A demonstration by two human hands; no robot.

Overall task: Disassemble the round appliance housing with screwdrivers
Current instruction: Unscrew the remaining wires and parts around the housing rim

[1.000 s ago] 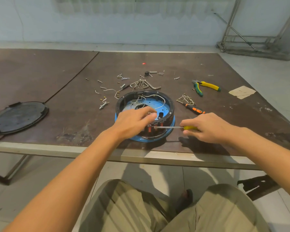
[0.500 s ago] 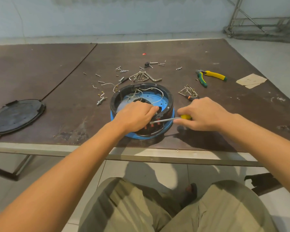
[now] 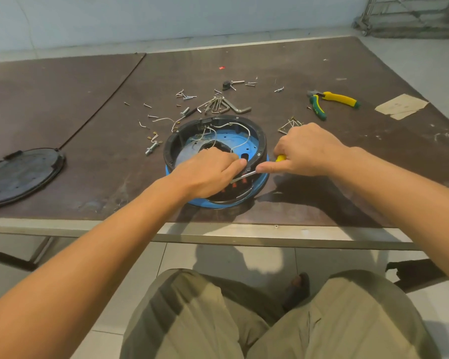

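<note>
The round appliance housing (image 3: 254,137), a black ring on a blue base with loose white wires inside, sits near the table's front edge. My left hand (image 3: 205,172) lies over its near inner part with fingers curled down into it; what they hold is hidden. My right hand (image 3: 306,149) grips a yellow-handled screwdriver (image 3: 280,158) at the housing's right rim. Its metal shaft (image 3: 244,176) points left towards my left fingers, above small red parts inside the ring.
Loose screws and hex keys (image 3: 218,103) lie behind the housing. Yellow-green pliers (image 3: 329,101) and a paper scrap (image 3: 399,106) are at the right. A black round cover (image 3: 21,174) lies at the left. The table's metal front edge (image 3: 244,235) runs just below the housing.
My right hand has moved up and in towards the housing's right rim, and the screwdriver shaft now slants down to the left. My left hand stays inside the ring. The camera has shifted closer.
</note>
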